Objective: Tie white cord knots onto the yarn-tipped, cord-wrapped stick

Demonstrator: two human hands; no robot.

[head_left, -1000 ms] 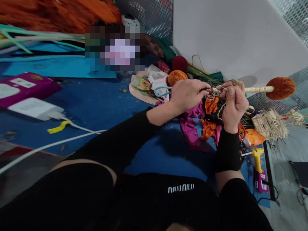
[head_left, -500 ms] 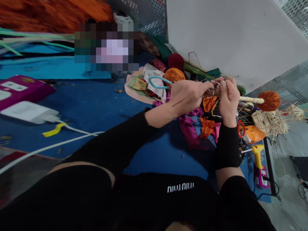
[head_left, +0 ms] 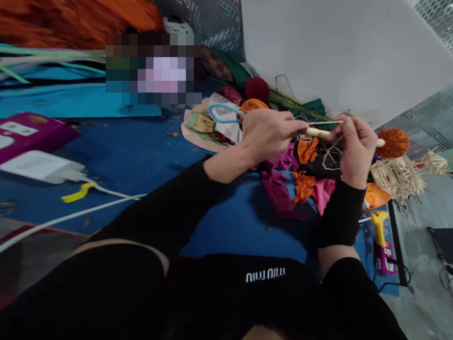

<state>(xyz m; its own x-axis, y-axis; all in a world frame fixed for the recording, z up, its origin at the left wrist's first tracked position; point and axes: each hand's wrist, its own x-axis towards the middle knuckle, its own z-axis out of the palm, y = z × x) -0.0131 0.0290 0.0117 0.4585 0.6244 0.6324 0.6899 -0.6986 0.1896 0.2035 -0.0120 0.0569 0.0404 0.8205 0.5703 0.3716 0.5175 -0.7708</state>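
Observation:
My left hand (head_left: 269, 133) is closed around blue-handled scissors (head_left: 220, 112) and pinches the near end of a cream-wrapped stick (head_left: 317, 132). An orange yarn pompom (head_left: 393, 143) tops the stick's far end. My right hand (head_left: 356, 146) is closed around the stick's middle, and a thin pale strand (head_left: 323, 123) runs taut between the two hands. Loose straw-coloured strands dangle below my right hand. Both hands hover above a heap of orange, pink and black cloth scraps (head_left: 303, 175).
A blue mat (head_left: 148, 156) covers the floor. A purple box (head_left: 31, 134), a white charger (head_left: 38, 166) with cable lie left. Red and orange yarn balls (head_left: 257, 89) sit by the white wall. A stick model (head_left: 396, 175) and yellow glue gun (head_left: 379, 231) lie right.
My hands have drawn apart, with the right hand shifting right and down. The pompom end of the stick dropped lower and the pale strand is now stretched between the hands.

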